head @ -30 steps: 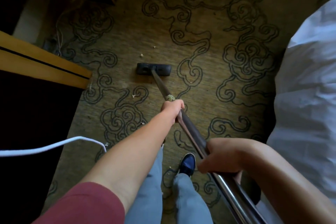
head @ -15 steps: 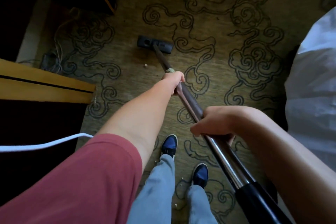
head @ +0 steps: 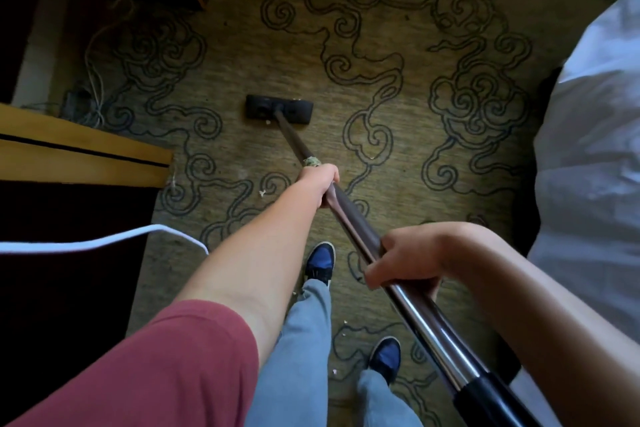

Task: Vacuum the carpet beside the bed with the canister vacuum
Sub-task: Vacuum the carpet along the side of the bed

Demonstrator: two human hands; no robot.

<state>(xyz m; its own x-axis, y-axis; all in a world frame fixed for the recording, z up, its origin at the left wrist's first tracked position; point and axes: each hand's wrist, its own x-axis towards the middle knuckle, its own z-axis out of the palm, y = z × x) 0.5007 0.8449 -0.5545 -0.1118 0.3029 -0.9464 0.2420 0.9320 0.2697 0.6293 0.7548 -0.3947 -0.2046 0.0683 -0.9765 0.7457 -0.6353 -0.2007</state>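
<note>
A dark metal vacuum wand (head: 349, 218) slants from the lower right up to a flat black floor head (head: 279, 109) that rests on the olive carpet (head: 381, 31) with dark swirl lines. My left hand (head: 320, 180) grips the wand high up, just below a band of tape. My right hand (head: 403, 258) is wrapped around the wand lower down, near its shiny section and black cuff. The bed (head: 595, 149) with white linen fills the right side. Pale crumbs (head: 262, 193) lie on the carpet near the wand. The canister is out of view.
A yellow wooden furniture edge (head: 83, 156) juts in from the left. A white cord (head: 104, 243) loops across the dark area below it. Thin cables (head: 95, 90) lie on the floor at the far left. My feet in blue shoes (head: 320, 262) stand under the wand.
The floor head went away from me across the carpet, then came back partway towards my feet. Both hands kept their hold on the wand. One foot has stepped ahead of the other.
</note>
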